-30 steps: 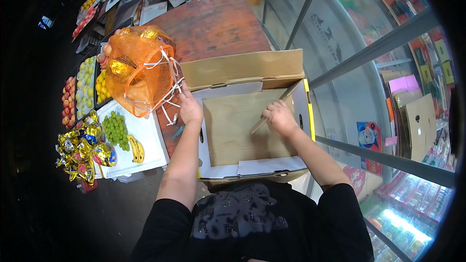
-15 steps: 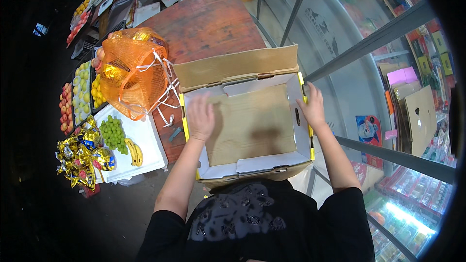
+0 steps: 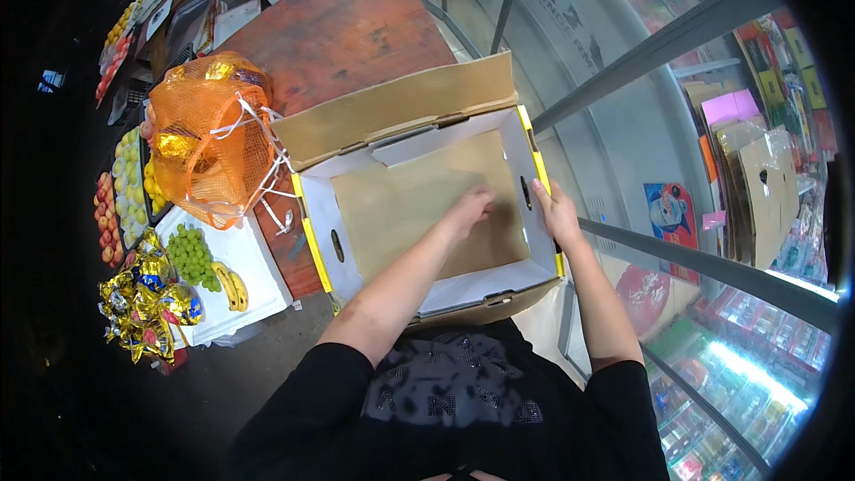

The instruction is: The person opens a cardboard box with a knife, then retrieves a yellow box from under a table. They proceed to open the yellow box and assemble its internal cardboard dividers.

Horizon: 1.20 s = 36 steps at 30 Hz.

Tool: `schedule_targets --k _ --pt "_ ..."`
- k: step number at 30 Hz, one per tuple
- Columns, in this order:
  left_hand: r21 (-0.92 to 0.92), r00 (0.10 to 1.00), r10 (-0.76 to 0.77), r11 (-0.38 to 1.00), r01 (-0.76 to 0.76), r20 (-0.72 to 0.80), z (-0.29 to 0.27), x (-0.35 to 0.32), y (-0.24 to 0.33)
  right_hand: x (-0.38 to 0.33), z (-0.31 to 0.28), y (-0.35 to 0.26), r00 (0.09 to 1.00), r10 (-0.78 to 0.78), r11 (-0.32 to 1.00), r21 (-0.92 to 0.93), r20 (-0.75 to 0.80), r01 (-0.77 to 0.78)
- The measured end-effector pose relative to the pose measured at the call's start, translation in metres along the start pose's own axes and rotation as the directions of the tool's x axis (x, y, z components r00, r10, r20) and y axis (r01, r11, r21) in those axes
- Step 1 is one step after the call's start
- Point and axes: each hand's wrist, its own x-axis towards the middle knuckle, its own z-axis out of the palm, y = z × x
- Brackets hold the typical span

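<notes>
Open cardboard box point(image 3: 427, 205) sits on red counter point(image 3: 347, 31), just beside orange net bag point(image 3: 209, 138). Left hand point(image 3: 468, 209) inside on brown liner, fingers loosely together. Right hand point(image 3: 554, 209) on box's right wall, fingers clamped over rim. Box looks light, stiff, a bit bendy. Best hold: side handle holes.

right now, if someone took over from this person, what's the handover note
Left hand: reaching into the open cardboard box, palm down on the brown liner sheet on its floor, holding nothing.
Right hand: gripping the box's right wall at the rim.
Orange net bag of fruit sits on the wooden table, left of the box.
Done: box open, liner in.
Left: nothing else is in the box.
</notes>
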Motion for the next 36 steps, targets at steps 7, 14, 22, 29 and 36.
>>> schedule_targets --k 7,14,22,29,36 --pt "-0.157 0.997 0.013 0.988 -0.001 0.074 0.058 0.018 -0.016 0.021 -0.011 0.016 0.972 0.001 0.974 0.220 0.234 -0.054" --pt "-0.008 0.989 0.058 0.998 -0.060 -0.135 0.072 0.038 -0.012 0.020 -0.024 0.011 0.929 0.055 0.879 0.423 0.367 -0.219" --pt "0.491 0.906 0.271 0.867 -0.084 -0.324 0.081 0.053 -0.021 0.016 -0.013 0.027 0.921 0.013 0.776 0.577 0.390 -0.255" --pt "0.223 0.968 0.155 0.969 -0.109 -0.200 0.072 0.036 -0.001 0.024 0.011 0.028 0.934 0.017 0.691 0.671 0.356 -0.268" --pt "0.240 0.972 0.206 0.955 -0.175 -0.111 0.064 0.034 -0.006 0.026 0.011 0.030 0.914 -0.010 0.642 0.704 0.406 -0.305"
